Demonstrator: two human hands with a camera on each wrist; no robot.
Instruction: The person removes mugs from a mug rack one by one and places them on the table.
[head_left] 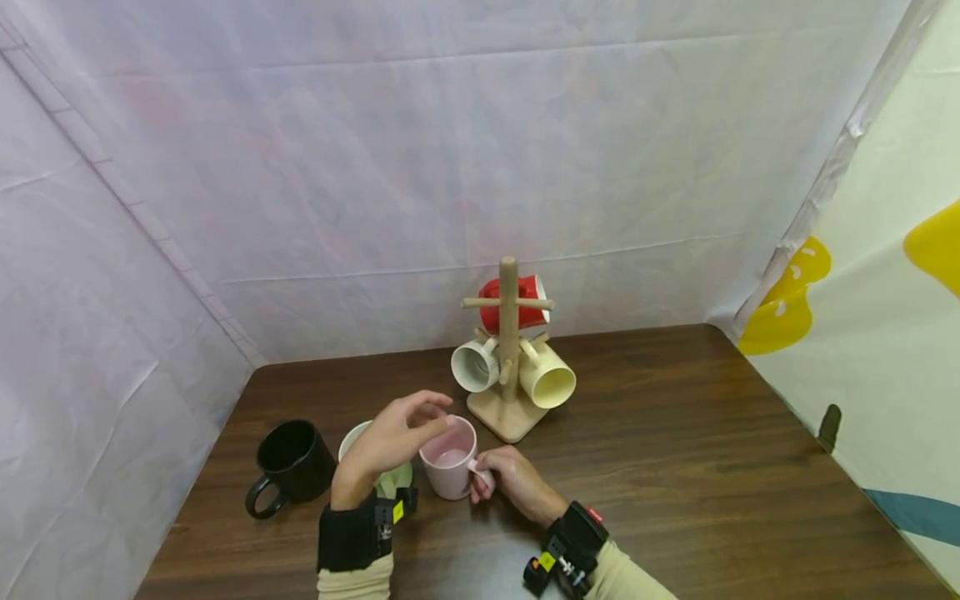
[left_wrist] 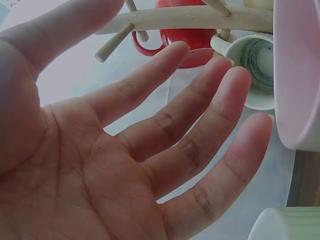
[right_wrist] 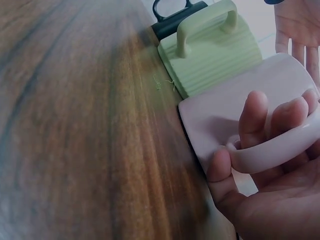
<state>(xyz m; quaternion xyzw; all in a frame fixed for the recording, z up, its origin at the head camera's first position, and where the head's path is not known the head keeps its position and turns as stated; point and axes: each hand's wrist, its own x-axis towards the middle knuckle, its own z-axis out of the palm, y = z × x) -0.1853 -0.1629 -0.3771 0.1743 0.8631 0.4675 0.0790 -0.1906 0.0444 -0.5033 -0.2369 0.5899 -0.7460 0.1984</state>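
The wooden table carries a mug tree with three hanging mugs. Before it stands the pink mug, beside a green mug. The right hand grips its handle; the left hand hovers above the rim, fingers spread wide and holding nothing.
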